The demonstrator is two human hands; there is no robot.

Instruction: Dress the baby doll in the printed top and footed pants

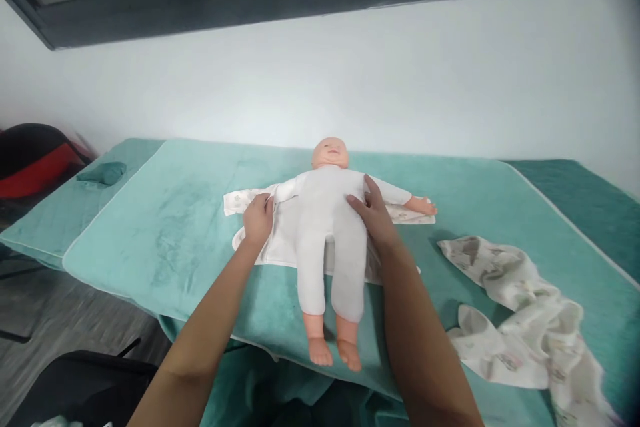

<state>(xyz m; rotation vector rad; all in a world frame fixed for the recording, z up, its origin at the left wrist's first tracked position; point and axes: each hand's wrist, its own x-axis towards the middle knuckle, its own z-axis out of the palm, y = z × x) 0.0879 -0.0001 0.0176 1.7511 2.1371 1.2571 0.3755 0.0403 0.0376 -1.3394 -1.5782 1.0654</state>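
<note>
A baby doll (327, 227) in a white bodysuit lies on its back on a teal padded mat (170, 233), head toward the wall. Under it a small printed white garment (280, 243) is spread open. My left hand (258, 219) grips the garment's left flap beside the doll's arm. My right hand (373, 210) rests flat on the doll's right side, fingers spread over its chest and flank.
A crumpled printed cloth (520, 317) lies on the mat at the right. A small teal pillow (103, 173) sits far left. A black and red chair (35, 160) stands at the left, and a dark seat (85, 380) sits below the mat's near edge.
</note>
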